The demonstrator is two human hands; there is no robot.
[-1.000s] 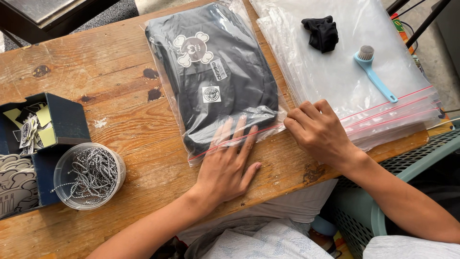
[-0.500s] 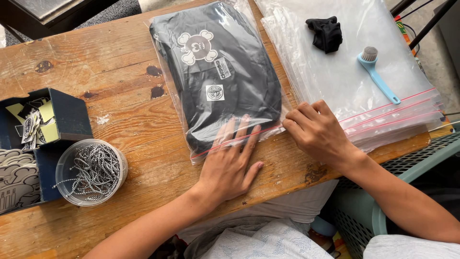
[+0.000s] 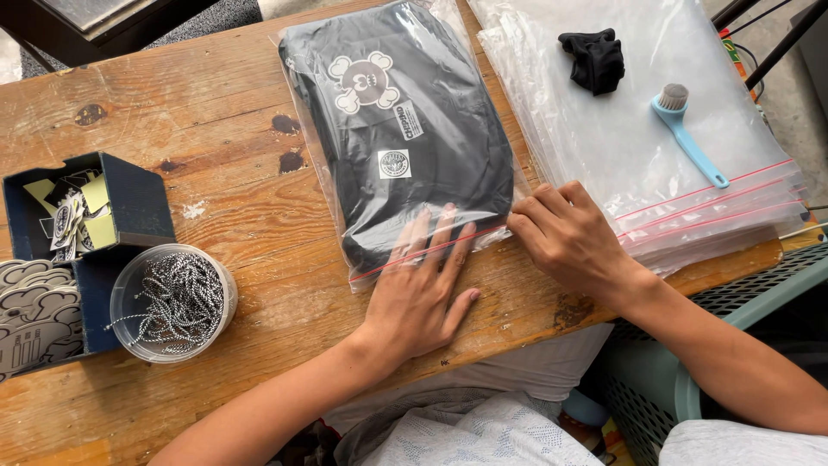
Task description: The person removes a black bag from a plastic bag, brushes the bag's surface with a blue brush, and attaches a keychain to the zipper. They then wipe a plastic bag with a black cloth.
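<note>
Starting far out past the left hand, a dark blue box of paper tags sits at the table's edge, and touching its near side is a clear round tub of black-and-white string loops, both well apart from the hands. On the wooden table, the left hand lies flat and open, palm down, its fingers spread over the near, sealed end of a clear zip bag that holds a folded black garment with a white print. That bag stretches away from the fingertips, up the table. Just beside it, the right hand is curled, its fingertips pinching the near right corner of the same bag at the red seal line. Beyond the right hand lies a stack of empty zip bags; on top of it, well past the knuckles, rest a blue brush and a small wad of black cloth.
</note>
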